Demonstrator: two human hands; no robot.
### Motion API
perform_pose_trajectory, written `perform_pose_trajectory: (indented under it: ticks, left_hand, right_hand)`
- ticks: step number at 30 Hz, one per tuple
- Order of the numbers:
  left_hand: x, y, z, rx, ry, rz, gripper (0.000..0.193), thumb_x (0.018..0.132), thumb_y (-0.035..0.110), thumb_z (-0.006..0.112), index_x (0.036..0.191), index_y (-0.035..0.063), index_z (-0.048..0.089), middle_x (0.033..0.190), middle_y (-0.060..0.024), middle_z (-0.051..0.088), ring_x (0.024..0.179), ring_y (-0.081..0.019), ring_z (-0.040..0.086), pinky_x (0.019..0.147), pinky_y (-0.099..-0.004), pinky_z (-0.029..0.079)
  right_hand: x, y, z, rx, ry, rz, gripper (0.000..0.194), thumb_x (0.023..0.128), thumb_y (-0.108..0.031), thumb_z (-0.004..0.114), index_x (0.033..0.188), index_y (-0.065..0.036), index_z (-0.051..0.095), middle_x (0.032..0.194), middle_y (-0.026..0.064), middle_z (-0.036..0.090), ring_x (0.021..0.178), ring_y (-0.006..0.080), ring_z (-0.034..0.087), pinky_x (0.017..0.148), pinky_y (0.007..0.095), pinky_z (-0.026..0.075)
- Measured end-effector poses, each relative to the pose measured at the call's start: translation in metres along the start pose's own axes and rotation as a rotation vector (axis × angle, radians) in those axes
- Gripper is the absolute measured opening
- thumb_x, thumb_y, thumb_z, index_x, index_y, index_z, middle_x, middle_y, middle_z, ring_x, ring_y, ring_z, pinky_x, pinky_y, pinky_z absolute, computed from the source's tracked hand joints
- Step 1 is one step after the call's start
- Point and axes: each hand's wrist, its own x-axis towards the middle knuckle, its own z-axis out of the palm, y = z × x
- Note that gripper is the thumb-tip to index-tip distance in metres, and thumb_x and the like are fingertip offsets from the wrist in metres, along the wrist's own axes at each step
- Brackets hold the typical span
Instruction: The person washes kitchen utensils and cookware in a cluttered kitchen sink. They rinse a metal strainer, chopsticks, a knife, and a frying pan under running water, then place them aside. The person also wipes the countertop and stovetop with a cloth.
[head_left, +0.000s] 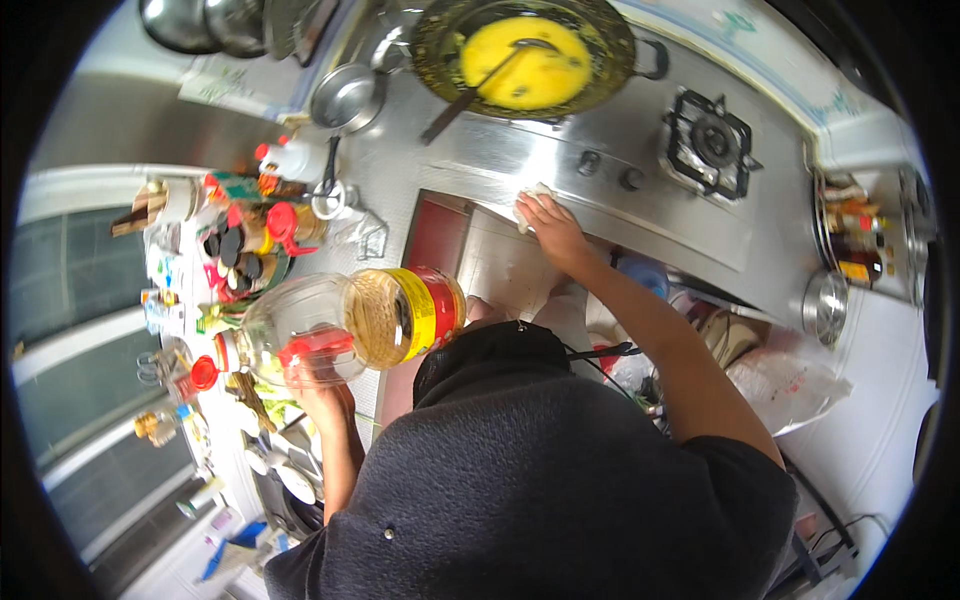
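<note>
In my left hand (319, 386) is a large clear plastic oil bottle (300, 322), gripped by its red handle and tipped on its side. Its red cap hangs open at the left end, and a red and yellow label wraps the far end. My right hand (551, 225) presses a pale cloth (534, 196) against the front edge of the steel counter (480, 169). Behind the cloth, a wok (435, 82) holds a yellow liquid, with a dark-handled ladle (480, 82) lying in it.
A gas burner (712, 142) sits right of the wok, with control knobs (589, 163) in front. A small saucepan (347, 97) stands to the left. Seasoning jars (247, 247) crowd the left counter near the window. A steel bowl (825, 307) rests at the right edge.
</note>
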Motion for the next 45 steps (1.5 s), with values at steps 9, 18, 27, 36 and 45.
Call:
perform_pose_trajectory:
  ticks: [9, 18, 27, 36, 45]
  left_hand:
    - [-0.054, 0.003, -0.047, 0.086, 0.195, -0.056, 0.032, 0.102, 0.026, 0.056, 0.119, -0.0014, 0.057, 0.111, -0.0132, 0.066, 0.103, -0.0240, 0.063, 0.096, -0.0400, 0.050]
    - [-0.066, -0.024, -0.089, -0.019, 0.378, -0.157, 0.027, 0.100, 0.019, 0.056, 0.113, -0.0048, 0.060, 0.108, -0.0138, 0.068, 0.097, -0.0214, 0.065, 0.090, -0.0356, 0.051]
    - [-0.026, -0.040, -0.110, 0.017, 0.289, -0.201, 0.029, 0.100, 0.018, 0.053, 0.107, -0.0077, 0.064, 0.107, -0.0154, 0.068, 0.098, -0.0240, 0.066, 0.088, -0.0377, 0.055]
    - [0.013, -0.034, -0.096, 0.159, 0.265, -0.167, 0.024, 0.101, 0.014, 0.053, 0.109, -0.0058, 0.064, 0.104, -0.0129, 0.070, 0.096, -0.0203, 0.066, 0.092, -0.0348, 0.050]
    - [0.038, -0.011, -0.029, 0.031, 0.329, -0.223, 0.018, 0.100, 0.011, 0.058, 0.108, -0.0024, 0.066, 0.104, -0.0110, 0.072, 0.095, -0.0175, 0.066, 0.091, -0.0332, 0.050]
  right_hand:
    - [0.193, -0.093, 0.100, -0.015, -0.128, -0.121, 0.052, 0.091, -0.004, 0.049, 0.141, -0.013, 0.053, 0.151, -0.0005, 0.048, 0.140, 0.0222, 0.040, 0.111, 0.0334, 0.040]
    - [0.315, -0.062, 0.100, 0.243, 0.270, 0.013, 0.047, 0.090, 0.000, 0.048, 0.136, -0.005, 0.056, 0.141, 0.0218, 0.054, 0.133, 0.0404, 0.048, 0.112, 0.0442, 0.039]
    - [0.324, -0.037, 0.114, -0.427, -0.138, 0.049, 0.058, 0.091, -0.017, 0.053, 0.148, -0.009, 0.044, 0.156, 0.0164, 0.040, 0.140, 0.0431, 0.038, 0.119, 0.0485, 0.026]
    - [0.287, -0.148, 0.073, 0.104, -0.056, 0.073, 0.035, 0.086, -0.024, 0.067, 0.115, -0.005, 0.066, 0.124, 0.0151, 0.067, 0.128, 0.0346, 0.052, 0.106, 0.0444, 0.040]
    - [0.383, -0.177, 0.134, 1.306, -0.186, 0.724, 0.022, 0.086, -0.022, 0.067, 0.093, -0.001, 0.067, 0.088, 0.0030, 0.064, 0.082, 0.0155, 0.055, 0.076, 0.0300, 0.042]
